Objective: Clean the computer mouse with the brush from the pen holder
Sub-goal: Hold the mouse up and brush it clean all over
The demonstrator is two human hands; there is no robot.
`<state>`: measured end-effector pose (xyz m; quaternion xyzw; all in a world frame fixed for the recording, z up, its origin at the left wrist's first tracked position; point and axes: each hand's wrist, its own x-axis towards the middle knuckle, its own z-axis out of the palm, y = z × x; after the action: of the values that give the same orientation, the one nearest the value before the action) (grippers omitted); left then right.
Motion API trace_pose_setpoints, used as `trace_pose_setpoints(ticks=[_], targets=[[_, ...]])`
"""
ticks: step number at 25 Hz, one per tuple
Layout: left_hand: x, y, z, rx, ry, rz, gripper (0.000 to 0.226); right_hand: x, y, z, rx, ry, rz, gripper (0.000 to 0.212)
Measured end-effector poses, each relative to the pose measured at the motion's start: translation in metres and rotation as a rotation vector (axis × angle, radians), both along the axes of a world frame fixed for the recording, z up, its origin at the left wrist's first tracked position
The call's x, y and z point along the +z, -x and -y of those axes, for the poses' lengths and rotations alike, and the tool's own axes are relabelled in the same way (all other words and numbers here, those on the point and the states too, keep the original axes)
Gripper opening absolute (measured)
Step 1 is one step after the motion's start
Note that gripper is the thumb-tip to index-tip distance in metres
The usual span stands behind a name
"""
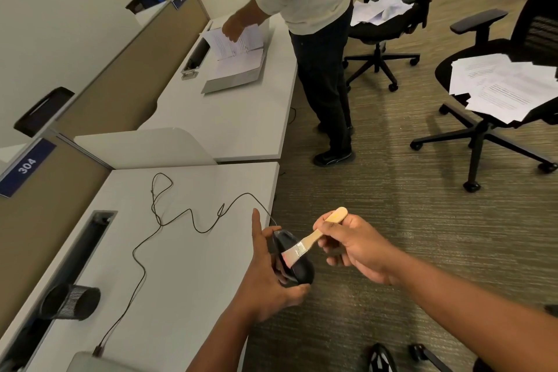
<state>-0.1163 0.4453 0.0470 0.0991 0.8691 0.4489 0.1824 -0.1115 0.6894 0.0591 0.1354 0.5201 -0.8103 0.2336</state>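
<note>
Left grip [267, 278]: curled round the black computer mouse [294, 261], thumb under its near end, index finger stretched straight up along its far side. Mouse held off the surface, just past the right edge of the near desk [187, 266], over the carpet [377, 235].

Right grip [353, 246]: pinched on the wooden handle of the brush [314, 235], handle end poking out above the knuckles. Brush tilted down to the left, metal ferrule and pale bristles lying on the mouse's top surface.

Thin black cable [169, 220] running from the mouse's far end, looping across the desk middle and back toward the near edge to a plug [97, 350].

Black mesh pen holder [71, 302] near the desk's left edge, beside a long dark cable slot [81, 248].

Blue label reading 304 [27, 166] on the partition at the far left corner.

On the next desk [241, 118]: an open binder of papers [238, 60], another person's hand [234, 29] on its pages, that person standing at the desk's right edge.

Two black office chairs [389, 9] on the carpet to the right, loose sheets of paper [501, 84] piled on both seats.
</note>
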Motion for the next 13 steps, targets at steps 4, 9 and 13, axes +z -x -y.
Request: trace_pose_setpoints(ticks=[4,9,13], targets=[[0.0031,-0.0025,-0.0013,0.011,-0.027,-0.016,0.16,-0.0051,-0.0008,0.0081,-0.031,0.065,0.149,0.015],[0.0033,-0.0026,-0.0015,0.041,-0.061,-0.026,0.159,-0.0097,-0.0022,0.011,-0.073,0.185,0.21,0.023],[0.0024,-0.0043,-0.0023,0.085,-0.103,-0.035,0.159,-0.0107,-0.0065,0.011,-0.069,0.291,0.253,0.03]])
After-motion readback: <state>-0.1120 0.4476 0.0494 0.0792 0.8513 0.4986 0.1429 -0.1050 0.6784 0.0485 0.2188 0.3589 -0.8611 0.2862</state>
